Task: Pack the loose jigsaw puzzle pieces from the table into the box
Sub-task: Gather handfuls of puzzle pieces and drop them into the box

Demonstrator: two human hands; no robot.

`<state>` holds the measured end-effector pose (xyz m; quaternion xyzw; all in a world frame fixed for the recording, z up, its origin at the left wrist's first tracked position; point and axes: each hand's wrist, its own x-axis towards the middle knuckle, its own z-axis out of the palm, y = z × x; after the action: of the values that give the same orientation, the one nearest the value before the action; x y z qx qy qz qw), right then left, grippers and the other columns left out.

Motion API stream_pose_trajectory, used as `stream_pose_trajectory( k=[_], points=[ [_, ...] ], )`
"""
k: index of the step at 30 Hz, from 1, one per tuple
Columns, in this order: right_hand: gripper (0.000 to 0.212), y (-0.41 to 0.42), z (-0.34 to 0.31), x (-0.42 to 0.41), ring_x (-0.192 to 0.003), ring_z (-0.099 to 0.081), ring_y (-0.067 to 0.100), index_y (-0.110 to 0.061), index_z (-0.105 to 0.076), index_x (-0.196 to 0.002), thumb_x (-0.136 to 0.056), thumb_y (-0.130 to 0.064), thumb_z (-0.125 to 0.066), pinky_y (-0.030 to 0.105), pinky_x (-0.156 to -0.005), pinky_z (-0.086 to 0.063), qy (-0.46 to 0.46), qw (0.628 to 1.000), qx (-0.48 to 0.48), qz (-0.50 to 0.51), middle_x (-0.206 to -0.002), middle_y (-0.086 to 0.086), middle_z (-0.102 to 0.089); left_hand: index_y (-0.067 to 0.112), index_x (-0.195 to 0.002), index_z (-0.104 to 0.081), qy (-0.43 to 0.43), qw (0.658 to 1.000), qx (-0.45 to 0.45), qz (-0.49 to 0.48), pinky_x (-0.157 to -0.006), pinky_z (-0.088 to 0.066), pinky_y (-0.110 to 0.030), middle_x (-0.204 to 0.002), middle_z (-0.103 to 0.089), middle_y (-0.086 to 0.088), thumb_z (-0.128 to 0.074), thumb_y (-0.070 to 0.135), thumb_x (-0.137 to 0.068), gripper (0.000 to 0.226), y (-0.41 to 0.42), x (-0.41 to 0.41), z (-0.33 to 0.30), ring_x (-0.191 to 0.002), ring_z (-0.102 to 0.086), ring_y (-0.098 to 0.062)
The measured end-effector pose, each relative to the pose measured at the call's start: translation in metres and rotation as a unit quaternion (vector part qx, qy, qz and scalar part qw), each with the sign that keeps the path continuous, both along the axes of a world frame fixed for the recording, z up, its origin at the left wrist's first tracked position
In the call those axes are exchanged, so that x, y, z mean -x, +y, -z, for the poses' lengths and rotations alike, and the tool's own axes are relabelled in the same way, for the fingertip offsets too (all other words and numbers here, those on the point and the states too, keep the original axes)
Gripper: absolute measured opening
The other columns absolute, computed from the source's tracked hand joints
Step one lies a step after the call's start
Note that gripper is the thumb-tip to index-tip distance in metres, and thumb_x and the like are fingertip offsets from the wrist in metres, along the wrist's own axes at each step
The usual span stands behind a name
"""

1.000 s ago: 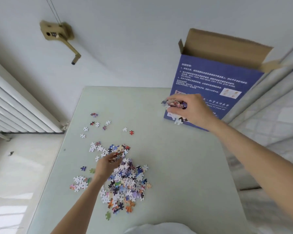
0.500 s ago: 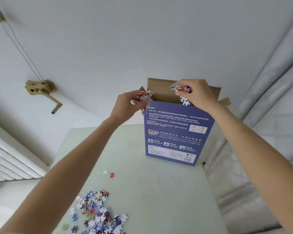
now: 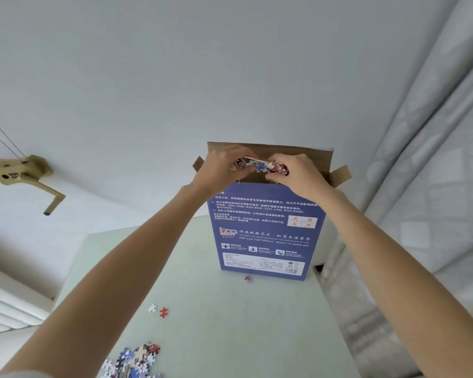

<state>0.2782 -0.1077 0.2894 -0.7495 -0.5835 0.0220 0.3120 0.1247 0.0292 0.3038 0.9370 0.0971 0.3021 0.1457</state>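
You stand at a pale green table [image 3: 230, 336] against a white wall [image 3: 202, 77], with a grey curtain [image 3: 434, 159] on the right. The blue box [image 3: 265, 236] stands upright at the far edge, flaps open. Your left hand [image 3: 224, 170] and right hand [image 3: 298, 175] each grip a bunch of puzzle pieces [image 3: 260, 165] over the opening, fingers curled, hands nearly touching. A loose pile [image 3: 137, 361] lies at the bottom edge, cut off. The inside of the box is hidden.
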Motion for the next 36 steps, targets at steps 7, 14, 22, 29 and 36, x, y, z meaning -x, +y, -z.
stream_pose_trajectory(
  k=[7,14,22,29,36],
  points=[
    [0.026,-0.007,-0.005,-0.003,-0.093,-0.062,0.022,-0.018,-0.065,-0.11,-0.086,-0.03,-0.065,0.04,-0.077,-0.053,-0.034,0.999,0.015,0.023,-0.104,0.004,-0.069,0.006,-0.101,-0.064,0.062,0.995,-0.068,-0.026,-0.06,-0.027,-0.022,-0.088,-0.065,-0.007,-0.065,0.028,-0.085,0.027,0.012,-0.011,-0.007,-0.071,-0.05,-0.017],
    [0.019,-0.009,-0.005,-0.002,-0.083,-0.063,0.014,-0.013,-0.068,-0.103,-0.085,-0.02,-0.067,0.032,-0.076,-0.055,-0.015,1.0,-0.001,0.014,-0.095,0.004,-0.069,0.004,-0.089,-0.063,0.095,0.981,-0.167,-0.008,-0.057,-0.038,-0.03,-0.08,-0.063,-0.01,-0.067,0.03,-0.083,0.027,0.011,-0.025,-0.005,-0.068,-0.057,-0.03],
    [0.02,-0.011,-0.005,-0.002,-0.088,-0.064,0.013,-0.014,-0.068,-0.101,-0.082,-0.021,-0.07,0.037,-0.08,-0.055,-0.014,1.0,0.0,0.018,-0.099,0.001,-0.067,0.024,-0.1,-0.063,0.135,0.984,-0.111,-0.028,-0.065,-0.047,-0.033,-0.092,-0.064,0.003,-0.054,0.055,-0.084,0.037,0.012,-0.022,-0.002,-0.079,-0.059,-0.02],
    [0.016,-0.008,-0.004,0.003,-0.088,-0.058,0.014,-0.014,-0.068,-0.097,-0.085,-0.024,-0.067,0.034,-0.077,-0.052,-0.059,0.997,-0.037,0.019,-0.101,0.0,-0.057,0.028,-0.099,-0.066,0.149,0.984,-0.098,-0.015,-0.059,-0.036,-0.025,-0.094,-0.063,0.006,-0.048,0.052,-0.089,0.032,0.011,-0.009,0.007,-0.073,-0.056,-0.015],
    [0.013,0.001,-0.003,0.009,-0.087,-0.058,0.013,-0.013,-0.069,-0.097,-0.084,-0.016,-0.068,0.03,-0.078,-0.05,-0.067,0.997,-0.038,-0.022,-0.098,-0.001,-0.058,0.032,-0.102,-0.066,0.126,0.989,-0.075,-0.014,-0.062,-0.037,-0.025,-0.102,-0.059,0.011,-0.054,0.049,-0.087,0.025,0.009,0.002,0.011,-0.081,-0.054,-0.011]
  ],
)
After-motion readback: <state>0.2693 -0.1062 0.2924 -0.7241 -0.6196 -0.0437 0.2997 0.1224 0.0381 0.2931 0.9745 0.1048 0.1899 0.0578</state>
